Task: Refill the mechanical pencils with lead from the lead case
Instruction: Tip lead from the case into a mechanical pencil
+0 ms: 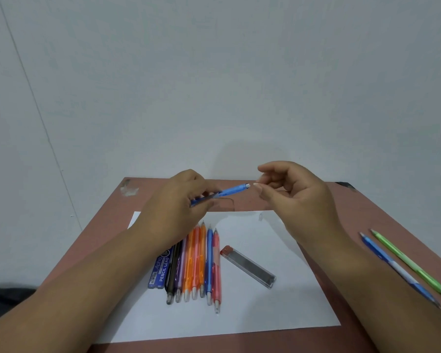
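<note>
My left hand grips a blue mechanical pencil above the table, its open top end pointing right. My right hand hovers just beyond that end with curled fingers and the thumb tip close to the pencil's opening. Anything pinched there is too thin to see. A clear lead case with a red cap lies on the white paper. A row of several pencils lies left of it, beside a blue lead case.
A blue pencil and a green pencil lie on the brown table at the right, under my right forearm. A small clear cap rests at the paper's far edge. The wall stands right behind the table.
</note>
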Tool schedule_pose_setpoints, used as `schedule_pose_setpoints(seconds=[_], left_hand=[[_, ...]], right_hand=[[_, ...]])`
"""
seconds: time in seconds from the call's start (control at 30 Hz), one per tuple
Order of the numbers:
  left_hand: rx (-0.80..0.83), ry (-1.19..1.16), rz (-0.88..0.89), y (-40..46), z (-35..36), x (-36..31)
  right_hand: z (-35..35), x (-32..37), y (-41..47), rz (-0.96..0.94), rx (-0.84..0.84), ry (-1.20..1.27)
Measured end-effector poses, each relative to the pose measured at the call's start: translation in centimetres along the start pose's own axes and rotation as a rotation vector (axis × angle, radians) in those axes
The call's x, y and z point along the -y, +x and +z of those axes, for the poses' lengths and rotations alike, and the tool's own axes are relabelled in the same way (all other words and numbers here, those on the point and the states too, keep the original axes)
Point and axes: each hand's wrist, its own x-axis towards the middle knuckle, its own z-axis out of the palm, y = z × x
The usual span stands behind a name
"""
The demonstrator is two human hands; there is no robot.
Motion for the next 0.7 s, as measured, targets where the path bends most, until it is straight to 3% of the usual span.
schedule_pose_setpoints(seconds=[0.7], left_hand=[[-0.043, 0.011, 0.053, 0.16, 0.36, 0.73]], right_hand=[[-0.03, -0.06, 0.0, -0.111, 0.07, -0.261]])
